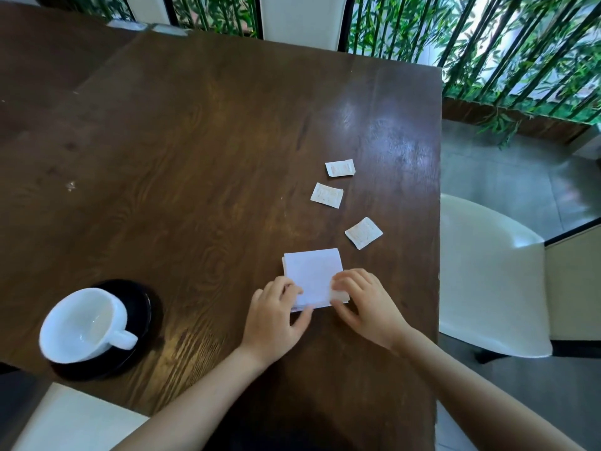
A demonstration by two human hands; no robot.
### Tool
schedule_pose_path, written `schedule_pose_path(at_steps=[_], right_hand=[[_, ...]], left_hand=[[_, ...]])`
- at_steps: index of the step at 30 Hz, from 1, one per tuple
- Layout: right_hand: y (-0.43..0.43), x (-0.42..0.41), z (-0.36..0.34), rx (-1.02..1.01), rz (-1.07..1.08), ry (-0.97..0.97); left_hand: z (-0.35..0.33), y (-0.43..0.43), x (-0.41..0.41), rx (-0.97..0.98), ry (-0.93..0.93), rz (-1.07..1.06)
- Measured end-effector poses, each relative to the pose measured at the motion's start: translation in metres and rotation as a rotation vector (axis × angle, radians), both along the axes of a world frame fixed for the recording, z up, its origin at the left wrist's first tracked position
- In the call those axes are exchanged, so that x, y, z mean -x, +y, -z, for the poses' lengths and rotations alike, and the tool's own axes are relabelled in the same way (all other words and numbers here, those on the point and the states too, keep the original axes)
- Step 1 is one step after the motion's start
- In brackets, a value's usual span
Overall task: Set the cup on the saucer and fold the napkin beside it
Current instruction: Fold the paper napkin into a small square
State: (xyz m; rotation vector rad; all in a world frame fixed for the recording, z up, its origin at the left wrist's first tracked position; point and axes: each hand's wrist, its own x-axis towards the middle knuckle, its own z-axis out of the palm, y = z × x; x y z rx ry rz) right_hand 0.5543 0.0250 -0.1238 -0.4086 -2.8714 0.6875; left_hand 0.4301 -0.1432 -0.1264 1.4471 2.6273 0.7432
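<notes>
Daylight is coming in from the window (507,43) at top right, glaring softly on the counter (367,118). Wide-angle distortion is bending the edges, and the right hand (364,301) is blurring slightly at its fingertips.

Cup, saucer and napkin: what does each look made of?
Cup: glossy white glazed ceramic, by its sheen. Saucer: black and shiny, probably glazed ceramic too. Napkin: matte white layered paper, with thin stacked edges visible; both hands press its near edge.

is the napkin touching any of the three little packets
Apart. The head view shows bare table between the napkin and the nearest packet; the other two packets lie farther off.
</notes>
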Motion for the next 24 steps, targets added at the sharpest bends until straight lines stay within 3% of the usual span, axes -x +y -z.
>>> schedule_pose_path(at_steps=[5, 11, 24], right_hand=[[0.002, 0.04, -0.005, 0.011, 0.289, 0.054], [-0.009, 0.06, 0.025, -0.096, 0.143, -0.259], [-0.007, 0.054, 0.039, -0.165, 0.09, -0.312]], left_hand=[[-0.009, 0.032, 0.022, -0.078, 0.132, -0.226], [0.026, 0.056, 0.004, 0.243, -0.002, -0.198], [0.035, 0.052, 0.002, 0.367, -0.014, -0.194]])
